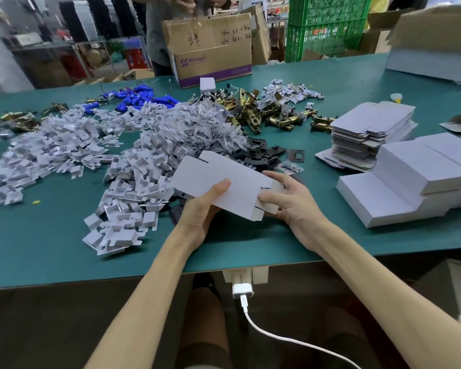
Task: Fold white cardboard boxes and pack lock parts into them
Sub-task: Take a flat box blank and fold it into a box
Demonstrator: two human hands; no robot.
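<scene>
A white cardboard box blank, still mostly flat, is held above the green table near its front edge. My left hand grips it from below with the thumb on top. My right hand pinches the small end flaps at its right end. Behind lie heaps of lock parts: white cardboard inserts, clear bags of screws, black strike plates, brass latches and blue battery packs.
A stack of flat box blanks and rows of folded white boxes stand at the right. A brown carton sits at the far edge, with another person behind it. A white charger and cable hang under the table's front edge.
</scene>
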